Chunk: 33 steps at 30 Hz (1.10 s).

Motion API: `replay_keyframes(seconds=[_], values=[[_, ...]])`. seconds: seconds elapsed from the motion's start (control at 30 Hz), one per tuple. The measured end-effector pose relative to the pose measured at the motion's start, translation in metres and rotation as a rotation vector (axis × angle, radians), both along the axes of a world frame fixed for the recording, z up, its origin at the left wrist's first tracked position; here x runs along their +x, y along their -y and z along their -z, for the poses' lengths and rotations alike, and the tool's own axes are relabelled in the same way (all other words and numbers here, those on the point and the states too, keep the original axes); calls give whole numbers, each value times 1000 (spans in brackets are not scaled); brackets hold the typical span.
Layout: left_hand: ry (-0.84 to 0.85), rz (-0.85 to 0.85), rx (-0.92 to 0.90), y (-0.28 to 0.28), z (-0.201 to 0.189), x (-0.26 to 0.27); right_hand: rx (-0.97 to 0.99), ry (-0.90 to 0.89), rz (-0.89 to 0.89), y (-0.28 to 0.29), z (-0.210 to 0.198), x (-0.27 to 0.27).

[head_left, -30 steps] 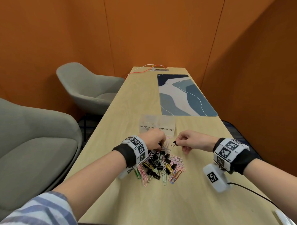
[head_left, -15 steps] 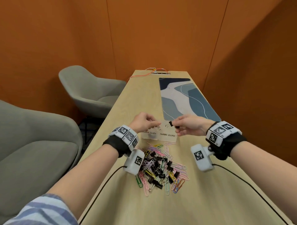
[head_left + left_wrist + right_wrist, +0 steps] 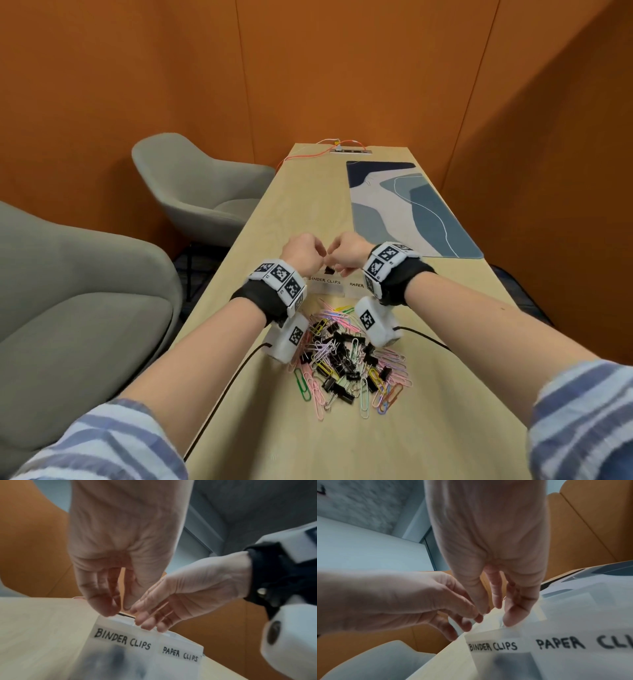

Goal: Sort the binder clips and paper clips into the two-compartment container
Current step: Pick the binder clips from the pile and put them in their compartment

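Note:
A translucent two-compartment container point(image 3: 325, 289) stands beyond the pile, labelled BINDER CLIPS on its left half point(image 3: 122, 641) and PAPER CLIPS on its right half point(image 3: 559, 645). Both hands meet above the left compartment. My left hand point(image 3: 322, 265) pinches a black binder clip point(image 3: 329, 270) at its fingertips. In the left wrist view only a thin dark edge of that binder clip point(image 3: 126, 615) shows. My right hand point(image 3: 498, 614) hangs beside it with relaxed fingers and nothing between them. A dark blur shows through the left compartment's wall. The mixed pile of clips point(image 3: 346, 356) lies nearer me.
A blue patterned desk mat point(image 3: 404, 212) lies far right on the wooden table point(image 3: 445, 428). A socket strip with an orange cable point(image 3: 349, 150) sits at the far end. Two grey armchairs point(image 3: 205, 192) stand left of the table. Orange walls enclose it.
Both hands lifted from the pile and went forward to the container. The right hand then shifted left over the binder clip side, and its fingers loosened.

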<state>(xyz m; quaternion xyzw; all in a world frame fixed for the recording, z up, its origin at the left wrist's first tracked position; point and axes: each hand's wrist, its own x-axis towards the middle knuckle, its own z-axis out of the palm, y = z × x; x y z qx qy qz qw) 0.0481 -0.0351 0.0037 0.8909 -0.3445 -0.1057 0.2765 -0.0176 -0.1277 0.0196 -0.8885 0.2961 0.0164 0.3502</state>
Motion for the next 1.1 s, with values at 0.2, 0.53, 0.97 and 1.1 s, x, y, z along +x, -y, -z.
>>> replay_keyframes(seconds=[0.2, 0.53, 0.97, 1.1], values=[[160, 177, 163, -26, 4, -22, -82, 90, -166, -9, -6, -38], [163, 473, 344, -30, 28, -49, -422, -171, -579, -26, 41, -96], [-94, 372, -38, -38, 15, -40, -123, 142, -289, -8, 29, -104], [-163, 397, -20, -36, 12, -48, -143, 54, -316, -2, 20, -111]])
